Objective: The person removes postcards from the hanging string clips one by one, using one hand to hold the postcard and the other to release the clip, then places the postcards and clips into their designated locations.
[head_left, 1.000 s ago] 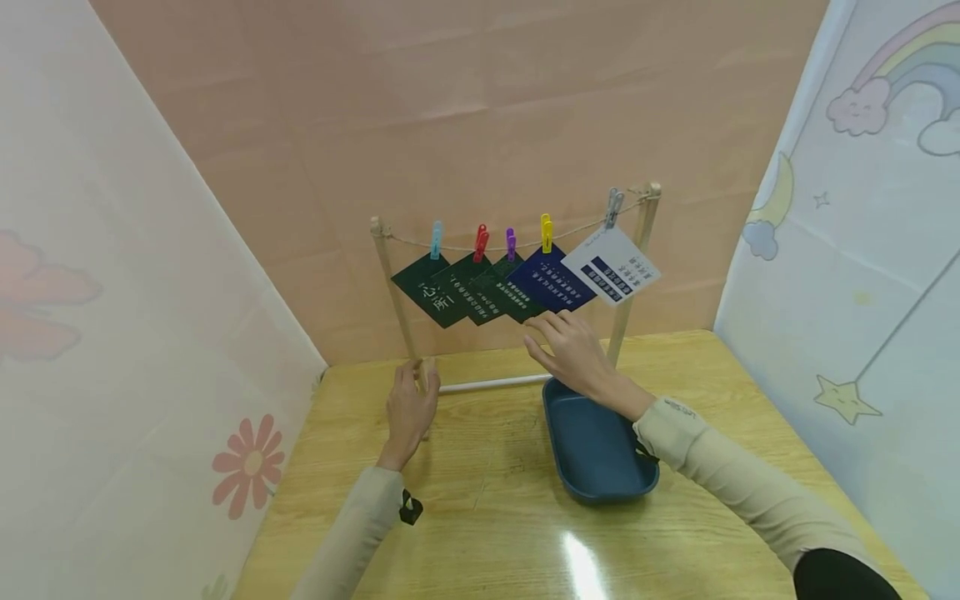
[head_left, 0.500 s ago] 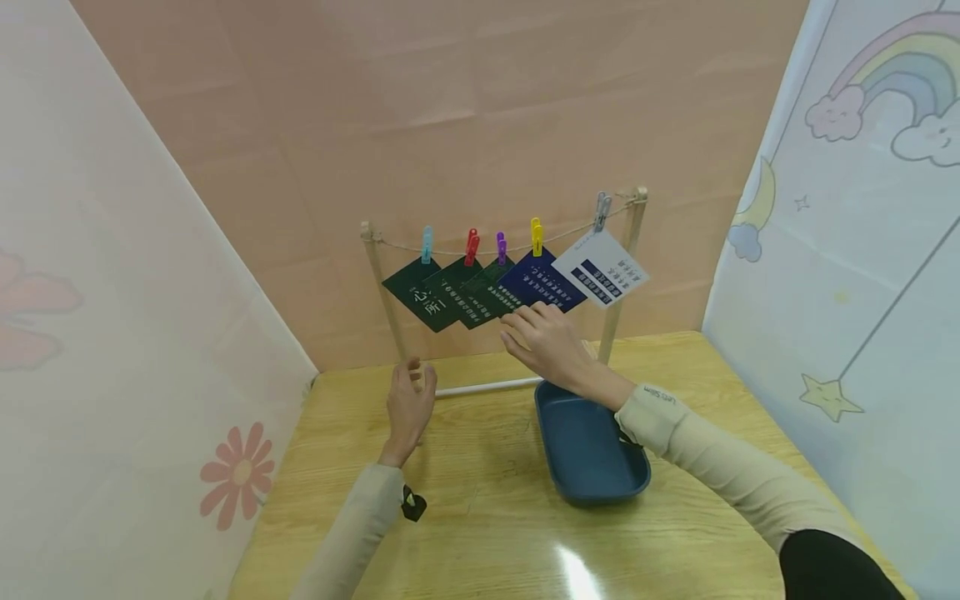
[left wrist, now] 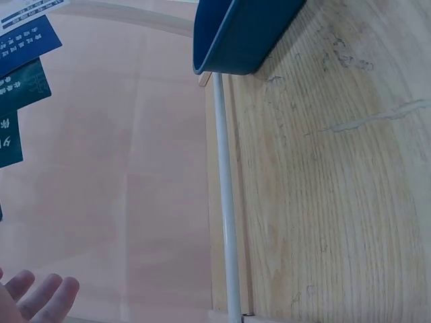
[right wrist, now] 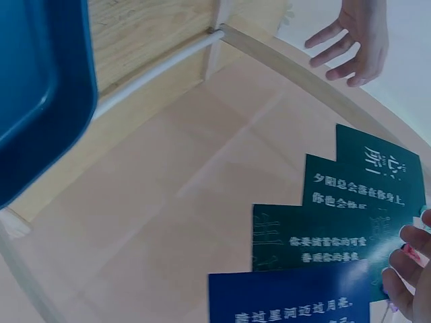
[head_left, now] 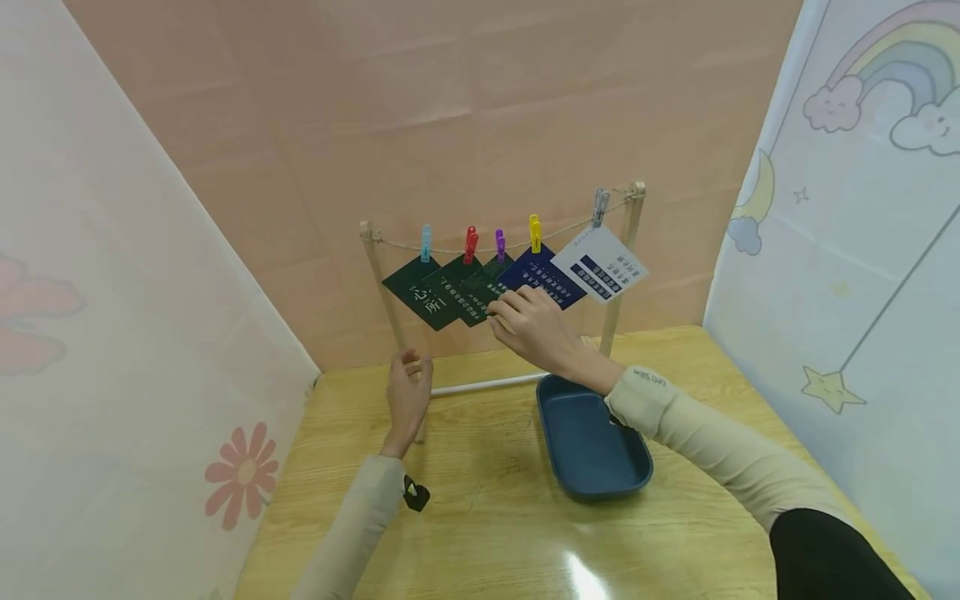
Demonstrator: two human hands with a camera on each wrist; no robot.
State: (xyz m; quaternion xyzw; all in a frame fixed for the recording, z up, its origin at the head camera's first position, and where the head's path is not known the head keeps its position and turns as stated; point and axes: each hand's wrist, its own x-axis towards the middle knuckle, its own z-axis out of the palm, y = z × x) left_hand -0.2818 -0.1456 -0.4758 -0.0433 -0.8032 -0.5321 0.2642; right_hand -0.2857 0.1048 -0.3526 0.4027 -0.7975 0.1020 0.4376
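Observation:
A small wooden rack (head_left: pixel 628 250) carries a string with light blue (head_left: pixel 426 242), red (head_left: pixel 470 243), purple (head_left: pixel 499 245), yellow (head_left: pixel 535 232) and grey (head_left: pixel 599 207) clips. Three dark green cards (head_left: pixel 438 292), a navy card (head_left: pixel 542 275) and a white card (head_left: pixel 600 265) hang from them. My right hand (head_left: pixel 528 323) reaches up, its fingertips (right wrist: pixel 406 241) on the lower edge of the green card (right wrist: pixel 316 239) under the purple clip. The thumb is hidden. My left hand (head_left: pixel 408 393) hovers beside the rack's left post with relaxed, spread fingers (right wrist: pixel 350 40), holding nothing.
A dark blue tray (head_left: pixel 557 433) lies on the wooden table (head_left: pixel 480 500) just right of centre, under my right forearm. The rack's white bottom bar (head_left: pixel 487 385) runs along the back. Patterned screens close in the left, back and right sides.
My right hand has risen and moved left from below the navy card to the green card under the purple clip. My left hand has stayed by the left post.

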